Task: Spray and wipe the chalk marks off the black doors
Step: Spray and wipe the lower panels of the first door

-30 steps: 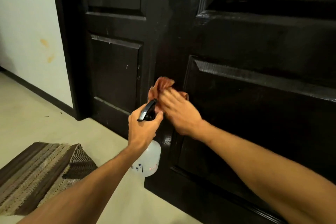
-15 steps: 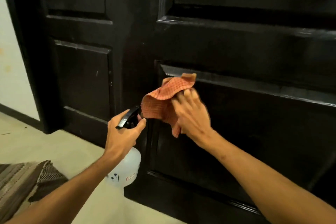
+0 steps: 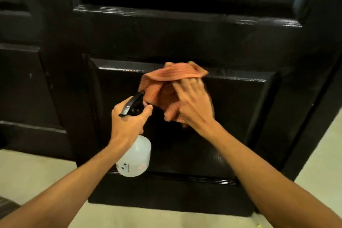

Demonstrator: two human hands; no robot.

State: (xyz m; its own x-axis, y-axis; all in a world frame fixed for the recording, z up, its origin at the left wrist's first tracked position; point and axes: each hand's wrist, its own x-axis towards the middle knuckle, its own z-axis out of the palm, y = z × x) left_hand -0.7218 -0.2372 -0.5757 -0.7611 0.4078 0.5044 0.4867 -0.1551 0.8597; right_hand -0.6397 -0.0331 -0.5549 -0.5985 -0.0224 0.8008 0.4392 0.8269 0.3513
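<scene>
- writing: spray bottle (image 3: 134, 157) has small dark print + a reddish patch low on its clear body; too small and blurred to read. no other labels legible.
- left hand (image 3: 127, 122): grip closed round the bottle neck just under the black trigger head (image 3: 132, 104). thumb wraps the near side, a fingertip shows at the front by the trigger. bottle hangs upright below the fist, nozzle aimed at the door.
- right hand (image 3: 194, 105): grip wide, fingers spread and mostly straight, pressing an orange checked cloth (image 3: 162, 87) flat on the door. thumb hidden by the cloth, can't tell if it pinches. hand is motion-blurred.
- cloth: bunched, sits on the top edge of the lower raised panel; top fold overlaps the panel moulding, a loose corner hangs under the palm. its left edge is just beside the trigger head, touching or not i can't tell.
- black door (image 3: 185, 39): glossy, panelled, fills most of the view; second black door (image 3: 22, 79) to the left.
- pale floor (image 3: 37, 168) below, rug corner (image 3: 7, 206) bottom left.
</scene>
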